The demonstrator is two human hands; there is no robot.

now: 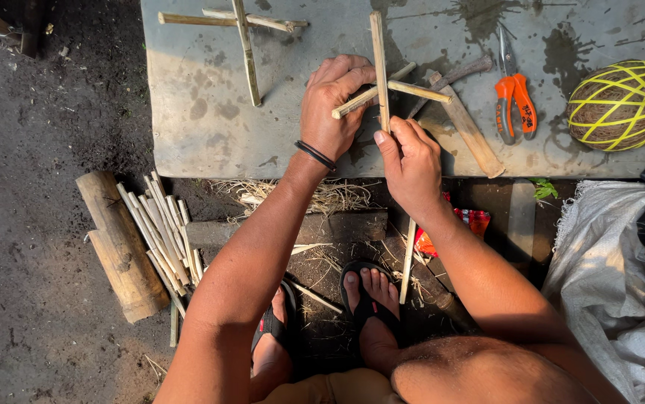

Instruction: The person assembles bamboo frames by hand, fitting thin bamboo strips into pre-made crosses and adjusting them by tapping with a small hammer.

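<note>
Both hands grip a cross of bamboo sticks [382, 88] over a grey slab [203, 112]: the left hand [331, 105] closed around the crosspieces, the right hand [410, 161] pinching the upright stick just below them. Orange pliers [515, 93] and a ball of twine [616, 105] lie to the right.

Hard, warm sunlight rakes in from the right, brightest on the white sack [607, 292] and the yellow-green twine ball [613, 105]. Left of the grey slab [203, 112] the ground sinks into deep shade. Shadows fall sharp-edged below the slab. Focus is crisp throughout, with slight wide-angle stretching toward the corners.
</note>
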